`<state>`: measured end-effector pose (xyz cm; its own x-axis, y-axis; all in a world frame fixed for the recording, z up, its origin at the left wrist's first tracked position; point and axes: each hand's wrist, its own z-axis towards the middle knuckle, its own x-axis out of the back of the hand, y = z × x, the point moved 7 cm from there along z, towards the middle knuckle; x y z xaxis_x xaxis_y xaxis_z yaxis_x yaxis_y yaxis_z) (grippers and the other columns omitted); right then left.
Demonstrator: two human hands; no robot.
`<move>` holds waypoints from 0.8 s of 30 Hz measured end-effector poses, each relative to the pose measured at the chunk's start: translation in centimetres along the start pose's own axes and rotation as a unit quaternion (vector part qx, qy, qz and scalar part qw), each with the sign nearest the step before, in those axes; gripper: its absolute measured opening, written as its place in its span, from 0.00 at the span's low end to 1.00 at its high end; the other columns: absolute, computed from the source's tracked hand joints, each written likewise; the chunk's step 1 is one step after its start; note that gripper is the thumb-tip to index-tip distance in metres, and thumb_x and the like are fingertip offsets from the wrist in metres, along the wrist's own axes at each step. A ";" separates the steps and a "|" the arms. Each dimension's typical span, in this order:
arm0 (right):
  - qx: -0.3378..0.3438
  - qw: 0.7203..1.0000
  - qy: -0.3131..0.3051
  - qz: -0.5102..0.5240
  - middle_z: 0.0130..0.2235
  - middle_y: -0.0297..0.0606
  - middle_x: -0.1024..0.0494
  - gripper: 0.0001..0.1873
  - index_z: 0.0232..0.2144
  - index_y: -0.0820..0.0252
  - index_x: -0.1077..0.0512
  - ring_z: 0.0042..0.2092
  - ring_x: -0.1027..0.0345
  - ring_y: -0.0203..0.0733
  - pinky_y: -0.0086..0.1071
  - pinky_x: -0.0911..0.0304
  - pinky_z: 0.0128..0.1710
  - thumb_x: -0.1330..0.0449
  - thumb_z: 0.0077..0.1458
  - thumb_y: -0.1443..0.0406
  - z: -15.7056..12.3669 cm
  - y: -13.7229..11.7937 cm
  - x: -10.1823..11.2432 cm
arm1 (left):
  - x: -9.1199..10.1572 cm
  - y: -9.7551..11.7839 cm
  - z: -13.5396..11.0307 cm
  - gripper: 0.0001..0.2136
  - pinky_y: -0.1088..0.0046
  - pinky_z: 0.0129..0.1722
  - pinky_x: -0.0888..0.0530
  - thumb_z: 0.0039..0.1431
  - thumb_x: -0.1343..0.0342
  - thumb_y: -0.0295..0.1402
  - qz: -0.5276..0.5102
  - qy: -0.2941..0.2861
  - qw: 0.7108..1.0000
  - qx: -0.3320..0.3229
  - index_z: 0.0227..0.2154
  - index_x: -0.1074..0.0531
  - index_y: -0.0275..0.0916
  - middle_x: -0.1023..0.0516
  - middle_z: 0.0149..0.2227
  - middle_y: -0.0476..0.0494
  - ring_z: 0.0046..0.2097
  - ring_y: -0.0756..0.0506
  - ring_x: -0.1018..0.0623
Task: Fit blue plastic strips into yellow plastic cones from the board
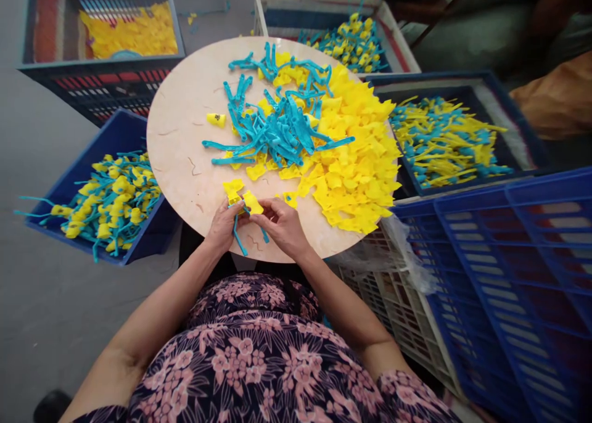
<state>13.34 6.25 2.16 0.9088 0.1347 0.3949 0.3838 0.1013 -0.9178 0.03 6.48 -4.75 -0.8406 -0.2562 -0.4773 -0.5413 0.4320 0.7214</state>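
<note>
At the near edge of a round wooden table (180, 139), my left hand (224, 225) and my right hand (281, 224) are closed together on a small part. It is a blue plastic piece (239, 240) with a yellow plastic piece (252, 202) on it. Another yellow piece (232, 190) lies just beyond my left fingers. A big heap of yellow pieces (356, 158) covers the table's right half. A tangle of blue pieces (282, 124) lies on the heap's left side. One yellow piece (216, 119) lies alone on the left of the table.
A blue bin (115, 133) of joined yellow-and-blue parts stands at the left. A dark blue crate (485, 96) of similar parts is at the right, with more in a white crate (287, 4) behind. A crate (99, 71) with yellow pieces is at the back left. Stacked blue crates (518, 275) stand at the near right.
</note>
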 end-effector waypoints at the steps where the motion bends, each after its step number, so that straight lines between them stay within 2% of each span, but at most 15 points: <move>1: 0.010 0.999 0.001 -0.037 0.35 0.38 0.24 0.20 0.41 0.62 0.24 0.34 0.31 0.38 0.31 0.35 0.35 0.39 0.57 0.51 0.2 -0.3 -0.2 | 0.1 0.0 0.1 0.15 0.73 0.34 0.26 0.46 0.35 0.35 -0.003 0.000 1.000 -0.003 0.37 0.28 0.38 0.20 0.34 0.47 0.35 0.48 0.21; 4: 0.027 0.989 -0.016 -0.145 0.35 0.39 0.24 0.16 0.42 0.61 0.24 0.37 0.31 0.39 0.31 0.36 0.38 0.40 0.60 0.55 0.5 -1.1 -1.1 | 0.3 -0.1 0.1 0.19 0.71 0.37 0.25 0.51 0.38 0.48 -0.014 0.011 1.000 -0.002 0.38 0.27 0.39 0.21 0.35 0.46 0.39 0.45 0.21; 6: 0.028 0.979 -0.029 -0.202 0.36 0.40 0.24 0.15 0.43 0.61 0.25 0.39 0.30 0.41 0.32 0.36 0.40 0.40 0.60 0.56 0.6 -1.3 -1.8 | 0.3 -0.1 0.1 0.26 0.69 0.39 0.25 0.53 0.44 0.59 -0.015 0.015 1.000 0.003 0.38 0.27 0.38 0.21 0.35 0.44 0.43 0.42 0.21; 8: 0.022 0.968 -0.035 -0.247 0.38 0.41 0.23 0.17 0.44 0.61 0.26 0.41 0.30 0.43 0.33 0.37 0.41 0.41 0.61 0.55 0.7 -1.2 -2.4 | 0.1 0.1 -0.1 0.31 0.67 0.42 0.24 0.54 0.52 0.64 -0.005 0.010 1.000 0.000 0.38 0.28 0.38 0.21 0.35 0.42 0.46 0.40 0.21; 11: 0.012 0.957 -0.035 -0.289 0.40 0.43 0.24 0.19 0.45 0.62 0.26 0.42 0.29 0.44 0.33 0.37 0.41 0.44 0.63 0.54 0.7 -0.9 -2.9 | -0.4 0.4 -0.4 0.34 0.67 0.45 0.25 0.56 0.60 0.66 0.003 0.002 1.000 -0.011 0.38 0.28 0.39 0.20 0.36 0.41 0.50 0.40 0.23; 14: 0.012 0.949 -0.033 -0.314 0.40 0.44 0.24 0.20 0.45 0.62 0.27 0.42 0.29 0.45 0.33 0.37 0.39 0.46 0.64 0.52 0.7 -0.9 -3.1 | -0.7 0.5 -0.5 0.35 0.67 0.47 0.26 0.58 0.64 0.65 0.000 0.003 1.000 -0.016 0.41 0.28 0.38 0.20 0.38 0.40 0.51 0.40 0.23; 19: 0.022 0.934 -0.051 -0.354 0.42 0.44 0.25 0.21 0.47 0.61 0.28 0.42 0.30 0.45 0.32 0.38 0.37 0.48 0.65 0.52 0.5 -1.0 -3.3 | -0.9 0.6 -0.5 0.36 0.66 0.49 0.26 0.57 0.64 0.65 0.001 -0.006 1.000 -0.007 0.44 0.28 0.38 0.20 0.39 0.39 0.52 0.40 0.24; 24: 0.053 0.920 -0.107 -0.374 0.43 0.45 0.26 0.17 0.52 0.62 0.31 0.45 0.30 0.44 0.31 0.38 0.40 0.50 0.68 0.61 0.4 -1.5 -3.5 | -1.0 0.7 -0.5 0.36 0.64 0.47 0.25 0.57 0.64 0.66 0.002 -0.019 1.000 0.008 0.43 0.28 0.38 0.21 0.37 0.39 0.50 0.39 0.23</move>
<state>9.53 6.04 2.14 0.3391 0.1776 0.9238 0.8603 0.3387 -0.3809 0.47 6.54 -3.55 -0.8416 -0.2209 -0.4929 -0.5366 0.4462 0.7162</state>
